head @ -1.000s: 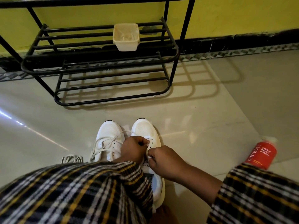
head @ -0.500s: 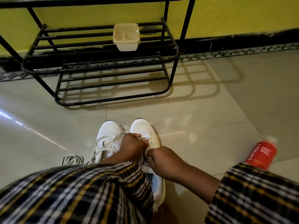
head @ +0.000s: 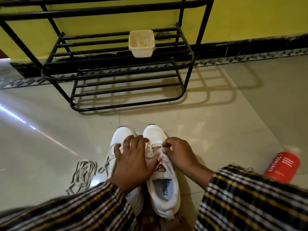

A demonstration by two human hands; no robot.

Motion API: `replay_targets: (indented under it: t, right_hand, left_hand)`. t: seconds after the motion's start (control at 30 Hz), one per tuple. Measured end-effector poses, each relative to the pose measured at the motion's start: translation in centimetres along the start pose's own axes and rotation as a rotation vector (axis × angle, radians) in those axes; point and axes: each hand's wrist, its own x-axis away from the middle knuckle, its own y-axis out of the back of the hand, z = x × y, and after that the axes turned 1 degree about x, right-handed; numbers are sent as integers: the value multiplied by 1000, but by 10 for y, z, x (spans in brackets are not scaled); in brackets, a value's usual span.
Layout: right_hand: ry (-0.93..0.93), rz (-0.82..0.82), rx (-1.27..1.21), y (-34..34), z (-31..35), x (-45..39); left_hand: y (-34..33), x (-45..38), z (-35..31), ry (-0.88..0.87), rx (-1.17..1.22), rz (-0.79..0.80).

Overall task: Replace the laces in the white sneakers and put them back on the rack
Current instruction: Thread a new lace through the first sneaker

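Low in the middle of the frame, two white sneakers [head: 162, 179] sit on the floor. The left hand [head: 133, 162] lies flat with fingers spread (wide), and the right hand [head: 179, 153] pinches a lace [head: 155, 145].

Your left hand [head: 133, 161] lies spread with straight fingers across the two white sneakers [head: 164, 180] on the floor, while your right hand [head: 179, 155] pinches the lace [head: 154, 145] at the right shoe's eyelets. A loose bundle of laces [head: 83, 174] lies just left of the pair, and a red bottle [head: 283, 165] lies well off to your right. Ahead, the black rack [head: 116, 64] holds a cream tub [head: 141, 43] on its upper shelf.
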Motion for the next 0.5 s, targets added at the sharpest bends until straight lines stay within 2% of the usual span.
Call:
replay_targets:
  t: [0.17,0.37,0.5]
  right_hand:
    - [-6,22,101,-4,2,-6]
    - [88,52,386,-1,8,-2]
    - [306,-204,404,2,9,5]
  left_hand:
    - [-3,16,12,43,-32,42]
    - [-8,16,7,50,-42,71]
    - [-11,15,8,43,-63,123]
